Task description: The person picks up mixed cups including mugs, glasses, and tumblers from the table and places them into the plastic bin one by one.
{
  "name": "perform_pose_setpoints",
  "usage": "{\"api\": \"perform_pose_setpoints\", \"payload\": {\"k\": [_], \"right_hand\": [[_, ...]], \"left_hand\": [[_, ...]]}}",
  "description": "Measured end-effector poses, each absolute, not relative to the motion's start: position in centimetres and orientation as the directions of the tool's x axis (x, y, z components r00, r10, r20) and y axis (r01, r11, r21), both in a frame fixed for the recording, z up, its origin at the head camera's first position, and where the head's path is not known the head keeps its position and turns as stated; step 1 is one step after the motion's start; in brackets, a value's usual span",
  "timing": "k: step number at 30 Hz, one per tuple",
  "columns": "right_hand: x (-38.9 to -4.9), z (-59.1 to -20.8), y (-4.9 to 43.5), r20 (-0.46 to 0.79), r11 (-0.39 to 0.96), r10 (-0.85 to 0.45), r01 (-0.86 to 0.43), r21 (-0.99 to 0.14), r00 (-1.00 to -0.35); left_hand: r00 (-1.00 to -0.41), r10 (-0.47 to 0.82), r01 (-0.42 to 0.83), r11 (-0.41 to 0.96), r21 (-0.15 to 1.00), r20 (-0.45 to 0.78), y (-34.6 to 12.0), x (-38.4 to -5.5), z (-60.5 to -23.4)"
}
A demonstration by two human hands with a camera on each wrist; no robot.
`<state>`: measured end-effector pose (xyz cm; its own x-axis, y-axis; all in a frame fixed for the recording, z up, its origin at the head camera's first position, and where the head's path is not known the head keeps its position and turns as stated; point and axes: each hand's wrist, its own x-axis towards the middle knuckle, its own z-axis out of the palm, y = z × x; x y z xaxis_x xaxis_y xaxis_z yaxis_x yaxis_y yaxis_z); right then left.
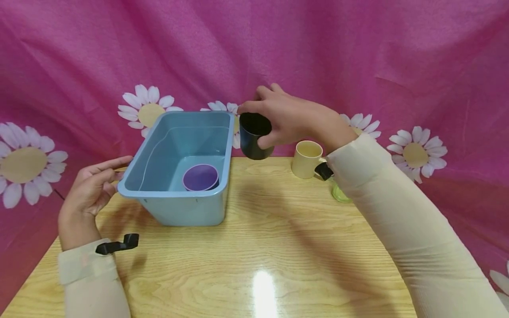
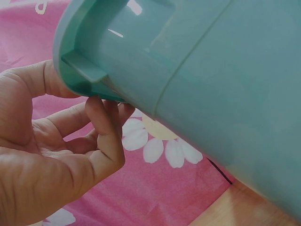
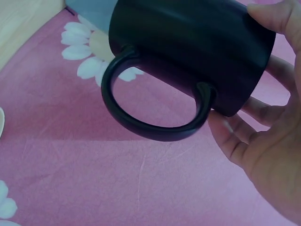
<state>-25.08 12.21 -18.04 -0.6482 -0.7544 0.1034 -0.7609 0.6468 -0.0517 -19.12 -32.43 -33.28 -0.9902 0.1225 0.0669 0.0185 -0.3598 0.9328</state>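
Observation:
My right hand (image 1: 284, 115) holds a black mug (image 1: 254, 137) by its rim, up in the air just right of the blue tub. In the right wrist view the mug's handle (image 3: 160, 133) sticks out free of the fingers. My left hand (image 1: 92, 187) grips the near left corner of the blue plastic tub (image 1: 183, 207); in the left wrist view its thumb and bent fingers (image 2: 106, 136) pinch the tub's rim. Inside the tub stands a purple-lined cup (image 1: 200, 177), its lower part hidden by the tub's front wall.
A cream mug (image 1: 307, 160) stands at the back of the wooden table (image 1: 222, 269), right of the black mug. Beside it a yellow-green item (image 1: 340, 194) is mostly hidden by the right sleeve. A pink cloth (image 1: 318, 48) with daisies hangs behind the table.

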Motion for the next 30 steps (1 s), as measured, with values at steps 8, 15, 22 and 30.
{"api": "perform_pose_setpoints", "payload": {"k": [8,15,22,30], "right_hand": [[-26.0,-18.2,11.0,0.144,0.634,-0.758,-0.771,-0.062,-0.636],[-26.8,-18.2,10.1,0.195,0.623,-0.761,-0.781,-0.045,-0.619],[-27.2,-17.8,8.5,0.239,0.618,-0.762,-0.786,-0.009,-0.602],[-27.6,-17.8,5.8,0.251,0.595,-0.777,-0.804,-0.003,-0.577]], "left_hand": [[-0.993,0.103,0.019,-0.331,0.943,0.056,-32.3,-19.2,-33.3],[-0.989,0.128,0.030,-0.340,0.940,0.078,-32.2,-19.1,-33.4],[-0.990,0.124,0.024,-0.334,0.942,0.069,-32.1,-18.9,-33.2],[-0.995,0.091,0.019,-0.317,0.948,0.051,-32.2,-18.7,-33.1]]}}
